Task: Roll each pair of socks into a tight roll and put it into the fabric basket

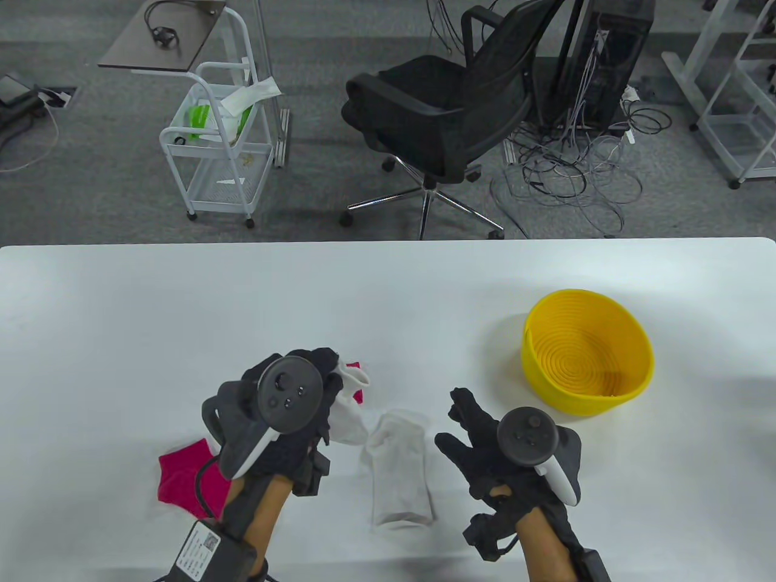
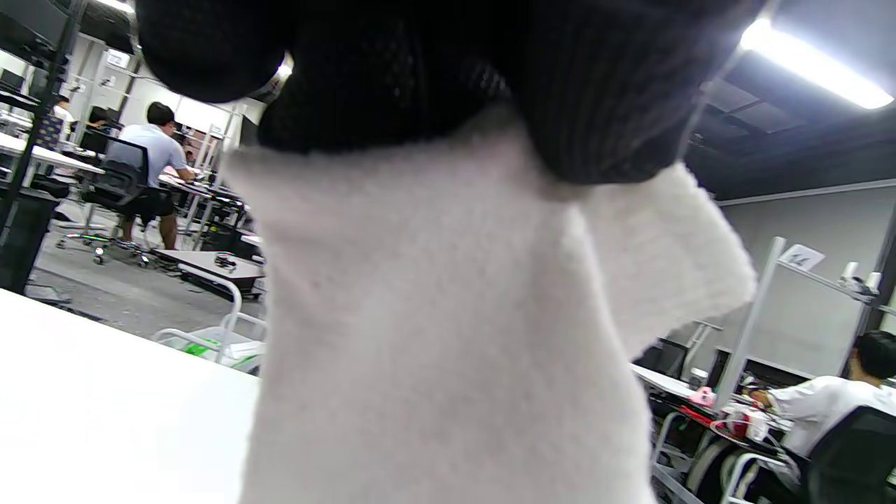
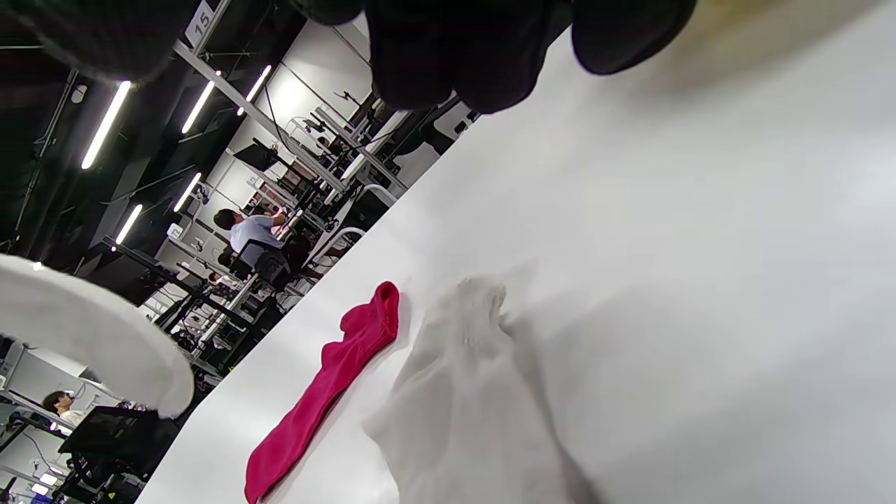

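Observation:
My left hand [image 1: 315,376] grips a white sock [image 1: 350,407] and holds it up above the table; in the left wrist view that held sock [image 2: 448,336] hangs from my fingers [image 2: 434,77] and fills the frame. A second white sock [image 1: 398,476] lies flat on the table between my hands, also seen as the flat sock [image 3: 476,413] in the right wrist view. A pink sock [image 1: 182,476] lies under my left forearm, and the pink sock [image 3: 325,381] shows beside the white one. My right hand [image 1: 467,424] hovers right of the flat sock, fingers spread, holding nothing. The yellow basket [image 1: 587,361] stands empty at the right.
The white table [image 1: 182,315] stretches far behind the socks. Beyond its far edge stand a black office chair [image 1: 448,115], a white wire cart [image 1: 215,145] and tangled cables on the floor. People sit at desks in the background of the wrist views.

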Demonstrator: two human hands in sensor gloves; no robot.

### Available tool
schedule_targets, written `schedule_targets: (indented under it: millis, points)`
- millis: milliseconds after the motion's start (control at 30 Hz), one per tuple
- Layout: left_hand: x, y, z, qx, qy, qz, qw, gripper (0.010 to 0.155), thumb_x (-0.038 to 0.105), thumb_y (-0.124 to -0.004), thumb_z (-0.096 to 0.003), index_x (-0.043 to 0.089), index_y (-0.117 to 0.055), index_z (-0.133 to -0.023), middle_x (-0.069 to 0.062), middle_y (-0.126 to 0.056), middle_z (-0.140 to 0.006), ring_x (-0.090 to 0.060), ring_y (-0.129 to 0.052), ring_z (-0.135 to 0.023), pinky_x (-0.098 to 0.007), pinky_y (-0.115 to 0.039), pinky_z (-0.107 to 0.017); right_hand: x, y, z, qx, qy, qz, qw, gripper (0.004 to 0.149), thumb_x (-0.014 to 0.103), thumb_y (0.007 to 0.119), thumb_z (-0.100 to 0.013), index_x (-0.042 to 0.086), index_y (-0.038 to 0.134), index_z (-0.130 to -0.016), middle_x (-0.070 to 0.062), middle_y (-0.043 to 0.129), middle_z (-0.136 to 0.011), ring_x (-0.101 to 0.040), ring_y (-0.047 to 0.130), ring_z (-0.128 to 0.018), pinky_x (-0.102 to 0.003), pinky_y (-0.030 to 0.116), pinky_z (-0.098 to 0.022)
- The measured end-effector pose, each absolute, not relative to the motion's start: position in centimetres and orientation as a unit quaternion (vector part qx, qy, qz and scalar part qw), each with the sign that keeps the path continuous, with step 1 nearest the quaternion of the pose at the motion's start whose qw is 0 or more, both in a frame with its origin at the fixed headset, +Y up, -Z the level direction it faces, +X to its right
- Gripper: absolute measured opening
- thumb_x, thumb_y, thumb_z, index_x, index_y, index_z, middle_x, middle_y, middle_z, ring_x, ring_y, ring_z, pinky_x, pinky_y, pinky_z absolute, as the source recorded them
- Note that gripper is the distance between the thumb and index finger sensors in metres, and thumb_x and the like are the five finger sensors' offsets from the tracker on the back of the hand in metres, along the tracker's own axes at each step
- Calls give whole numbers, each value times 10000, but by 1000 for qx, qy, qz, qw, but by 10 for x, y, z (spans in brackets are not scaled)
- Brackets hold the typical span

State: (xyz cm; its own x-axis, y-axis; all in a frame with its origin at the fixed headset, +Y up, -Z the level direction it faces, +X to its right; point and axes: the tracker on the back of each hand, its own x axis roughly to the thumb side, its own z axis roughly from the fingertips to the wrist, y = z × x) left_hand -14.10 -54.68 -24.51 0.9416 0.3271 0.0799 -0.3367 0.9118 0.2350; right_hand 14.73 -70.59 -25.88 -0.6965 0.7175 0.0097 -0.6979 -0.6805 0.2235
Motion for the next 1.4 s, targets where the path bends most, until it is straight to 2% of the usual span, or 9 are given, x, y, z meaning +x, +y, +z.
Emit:
schedule_targets:
  millis: [300, 667, 867, 933, 1400]
  points:
    - [-110, -568, -208, 91, -67, 185, 976, 434, 420, -878, -342, 264, -915, -745, -11, -1040, -612, -213, -1007, -438, -468, -777, -468, 159, -705, -262, 25, 90, 907, 410, 817, 668, 656, -404, 304, 347, -1067, -6, 597, -1113, -310, 661, -1031, -598, 584, -692]
    - [-97, -598, -200, 32, -77, 243, 966, 436, 416, -892, -344, 225, -937, -733, -34, -1055, -561, -223, -1015, -393, -473, -786, -438, 161, -706, -264, 17, 94, 909, 406, 815, 668, 655, -406, 304, 349, -1067, -6, 598, -1113, -312, 663, -1030, -597, 585, -693]
    - [-87, -614, -209, 1, -69, 237, 969, 436, 414, -894, -346, 210, -943, -729, -38, -1058, -542, -225, -1017, -375, -475, -789, -425, 162, -706, -263, 12, 96, 909, 405, 814, 666, 656, -405, 302, 350, -1067, -9, 600, -1112, -314, 663, -1028, -598, 586, -691]
    - [-84, -618, -212, 9, -71, 224, 972, 437, 414, -893, -344, 211, -943, -728, -38, -1058, -544, -225, -1017, -376, -475, -790, -425, 162, -706, -263, 11, 97, 909, 405, 815, 666, 656, -406, 302, 349, -1067, -9, 600, -1112, -316, 663, -1028, -599, 585, -691]
    - [-67, -665, -262, -47, -32, 160, 985, 440, 423, -883, -348, 238, -918, -745, -26, -1036, -592, -226, -1005, -435, -474, -769, -463, 163, -706, -265, 9, 101, 908, 406, 814, 668, 653, -406, 304, 348, -1067, -7, 596, -1114, -312, 661, -1031, -597, 584, -693]
